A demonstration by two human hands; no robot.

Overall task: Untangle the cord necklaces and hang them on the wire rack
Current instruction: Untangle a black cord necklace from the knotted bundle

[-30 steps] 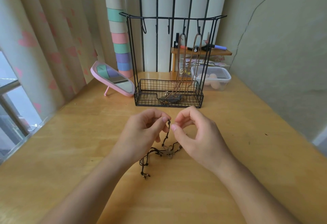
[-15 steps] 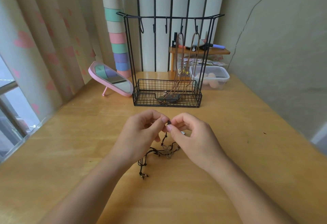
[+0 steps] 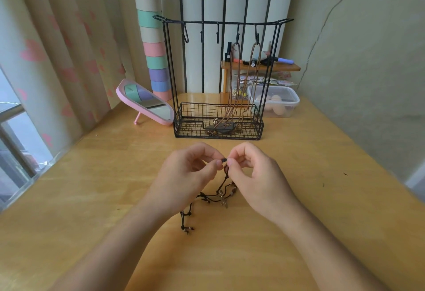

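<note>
A dark cord necklace (image 3: 208, 197) with small beads and a metal pendant lies tangled on the wooden table, one end lifted between my hands. My left hand (image 3: 186, 175) pinches a dark knot at the cord's top, and my right hand (image 3: 255, 175) pinches the same cord right beside it. Behind them stands the black wire rack (image 3: 218, 130) with hooks along its top bar. Two brown cord necklaces (image 3: 243, 84) hang from the right-hand hooks, their pendants lying in the rack's basket.
A pink-framed mirror (image 3: 147, 104) leans left of the rack. A clear plastic box (image 3: 276, 102) and a small wooden shelf (image 3: 259, 66) with small items stand behind it at the right. Curtains and a pastel striped column fill the back left; a wall runs along the right.
My fingertips have closed together on the cord's top knot, and the cord end is raised a little higher. The view shifted slightly.
</note>
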